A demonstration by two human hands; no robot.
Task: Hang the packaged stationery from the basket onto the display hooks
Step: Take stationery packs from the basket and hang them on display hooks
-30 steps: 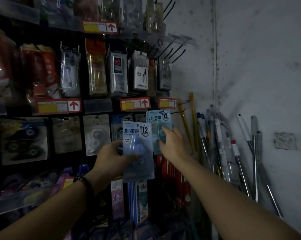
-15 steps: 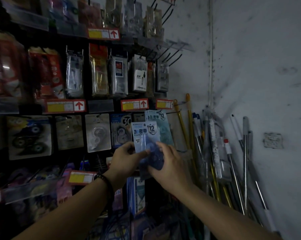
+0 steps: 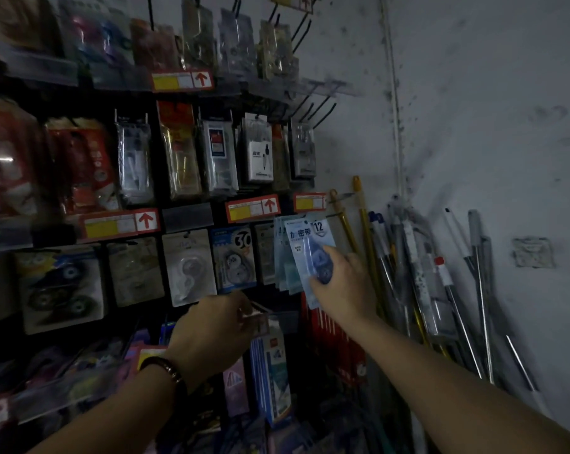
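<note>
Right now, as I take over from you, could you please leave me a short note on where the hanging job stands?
Right hand holds the blue pack up at the hook, in front of matching packs; whether it is fully on, I cannot tell.
Left hand is lower down, grip unclear.
Basket not in view.
To do: seat this pack, let go, fetch the next.

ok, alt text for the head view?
The person's right hand holds a pale blue carded pack marked 12 up at the right end of a dim black display rack, in front of matching hung packs. The left hand is lower, near the rack; long-handled poles lean on the grey wall.
</note>
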